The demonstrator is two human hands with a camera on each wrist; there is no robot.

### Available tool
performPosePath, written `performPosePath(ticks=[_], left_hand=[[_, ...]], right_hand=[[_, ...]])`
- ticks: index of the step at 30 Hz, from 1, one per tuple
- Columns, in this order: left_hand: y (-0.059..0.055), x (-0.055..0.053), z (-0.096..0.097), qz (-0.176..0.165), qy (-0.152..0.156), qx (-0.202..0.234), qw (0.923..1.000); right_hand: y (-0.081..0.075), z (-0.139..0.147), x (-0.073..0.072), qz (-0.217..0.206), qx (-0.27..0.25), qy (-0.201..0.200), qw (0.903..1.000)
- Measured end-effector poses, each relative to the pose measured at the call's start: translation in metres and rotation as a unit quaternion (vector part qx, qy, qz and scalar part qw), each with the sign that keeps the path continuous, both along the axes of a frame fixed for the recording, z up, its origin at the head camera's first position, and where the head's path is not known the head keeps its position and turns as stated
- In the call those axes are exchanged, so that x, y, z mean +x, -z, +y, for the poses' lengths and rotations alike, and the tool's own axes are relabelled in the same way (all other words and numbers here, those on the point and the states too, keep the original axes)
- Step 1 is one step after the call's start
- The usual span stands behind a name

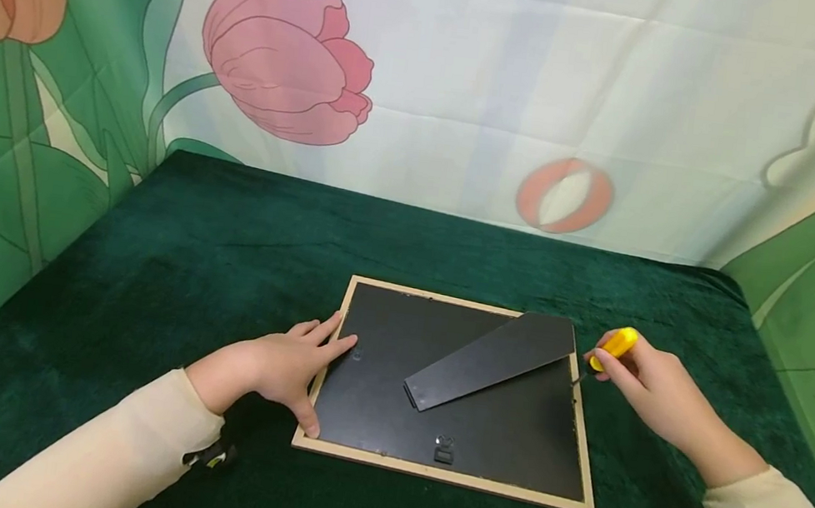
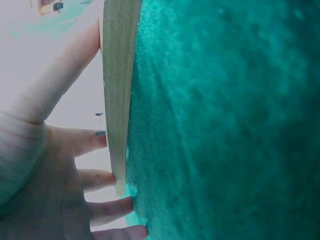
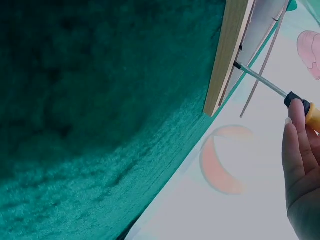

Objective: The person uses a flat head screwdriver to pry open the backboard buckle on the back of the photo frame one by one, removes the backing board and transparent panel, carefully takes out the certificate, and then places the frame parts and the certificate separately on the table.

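Note:
A picture frame (image 1: 443,473) with a light wooden rim lies back side up, its black backing board (image 1: 399,328) facing up. An easel stand flap (image 1: 493,364) slants across the board toward the far right corner. My left hand (image 1: 292,367) rests spread over the frame's left edge, thumb near the front corner. With my right hand (image 1: 638,377) I grip a screwdriver (image 1: 614,350) by its yellow handle. In the right wrist view the screwdriver's shaft (image 3: 262,80) reaches the inner edge of the wooden rim (image 3: 227,55), at a small dark tab.
A dark green velvet cloth (image 1: 244,227) covers the table under the frame. Behind it hangs a printed curtain (image 1: 457,84) with flowers. A small metal hanger (image 1: 444,449) sits on the board near its front edge.

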State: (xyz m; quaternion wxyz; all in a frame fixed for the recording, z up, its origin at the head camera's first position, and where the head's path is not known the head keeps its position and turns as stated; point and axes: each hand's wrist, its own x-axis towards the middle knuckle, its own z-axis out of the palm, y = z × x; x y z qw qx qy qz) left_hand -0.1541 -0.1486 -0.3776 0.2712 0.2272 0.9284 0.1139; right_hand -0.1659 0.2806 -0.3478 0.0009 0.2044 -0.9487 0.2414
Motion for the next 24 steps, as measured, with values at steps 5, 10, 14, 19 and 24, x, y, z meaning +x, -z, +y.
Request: performPosePath(ticks=[5, 10, 14, 19, 24], left_hand=[[0.0, 0.001, 0.0, 0.001, 0.0, 0.002, 1.0], [0.0, 0.001, -0.001, 0.005, 0.002, 0.006, 1.0], [-0.001, 0.001, -0.001, 0.005, 0.003, 0.008, 1.0], [-0.001, 0.0, 0.0, 0.004, 0.004, 0.009, 0.9999], [-0.001, 0.002, 0.001, 0.003, 0.001, 0.011, 0.9999]], right_hand=[[0.0, 0.002, 0.003, 0.035, 0.002, 0.002, 0.9994], [-0.012, 0.01, 0.005, 0.07, -0.041, 0.031, 0.9962], [-0.019, 0.017, 0.008, 0.042, -0.035, 0.041, 0.9976], [-0.019, 0.024, 0.011, -0.072, -0.008, 0.042, 0.9965], [-0.014, 0.026, 0.016, -0.146, -0.004, 0.043, 0.9884]])
